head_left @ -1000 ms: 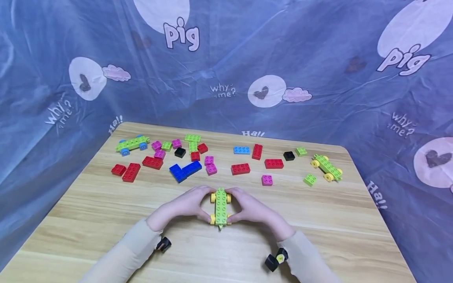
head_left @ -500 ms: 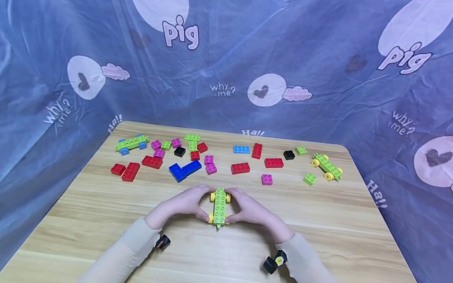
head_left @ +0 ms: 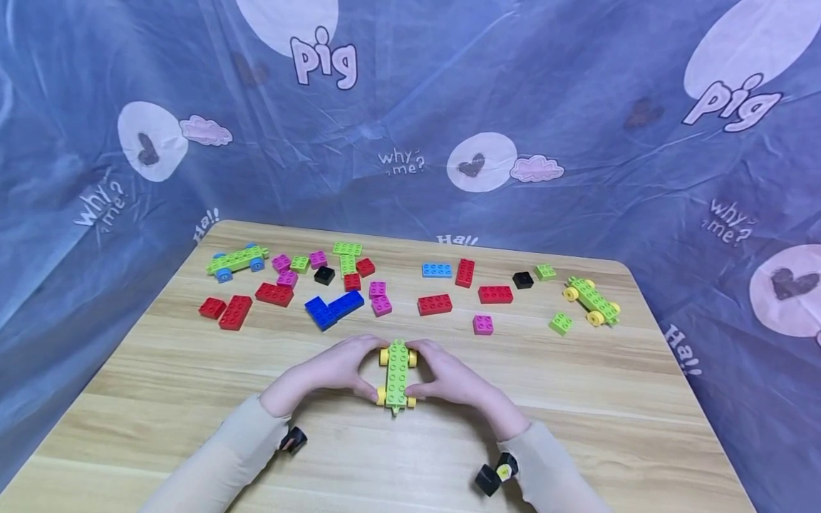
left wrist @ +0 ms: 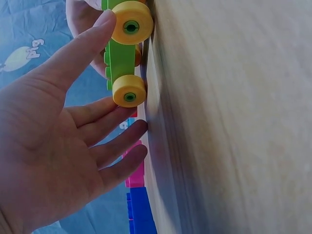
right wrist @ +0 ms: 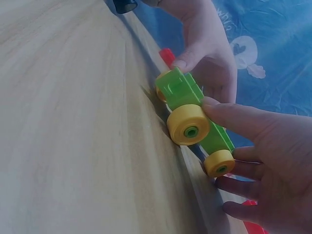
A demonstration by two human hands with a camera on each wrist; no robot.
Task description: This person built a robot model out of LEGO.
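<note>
A green toy car base [head_left: 397, 377] with yellow wheels stands lengthwise on the table in front of me, studs up. My left hand [head_left: 343, 365] holds its left side, thumb at the near wheel and fingertips at the far wheel. On the other side my right hand [head_left: 447, 370] holds it likewise. In the right wrist view the right thumb [right wrist: 229, 114] touches the green body above a yellow wheel [right wrist: 188, 125]. The left wrist view shows the left thumb [left wrist: 90, 46] against a yellow wheel [left wrist: 131, 22], with the lower fingers spread.
A green car base with blue wheels [head_left: 237, 261] stands at the back left, another with yellow wheels [head_left: 591, 301] at the right. Between them lie several loose bricks, among them blue bricks [head_left: 335, 309], a red brick [head_left: 435, 305] and a pink brick [head_left: 483, 325].
The car base has shifted very slightly left between my hands. The right thumb has moved a little from the near wheel toward the green body. Both hands keep their hold.
</note>
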